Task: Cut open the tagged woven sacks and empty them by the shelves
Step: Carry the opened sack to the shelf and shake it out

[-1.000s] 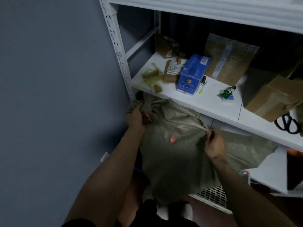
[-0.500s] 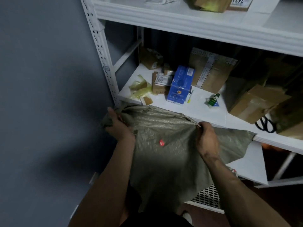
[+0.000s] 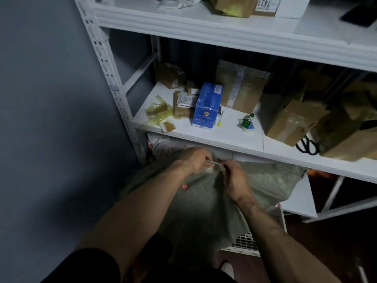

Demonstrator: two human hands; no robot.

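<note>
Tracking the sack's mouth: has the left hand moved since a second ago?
Yes. The left hand slid right, from beside the shelf upright to below the blue box, close to the right hand on the sack.

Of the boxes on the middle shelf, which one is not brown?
The blue box left of the yellow-tipped pen; every other box there is brown cardboard.

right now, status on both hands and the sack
Left hand and right hand both gripping top edge of grey-green woven sack. Red tag on its front. White metal shelf just above.
</note>
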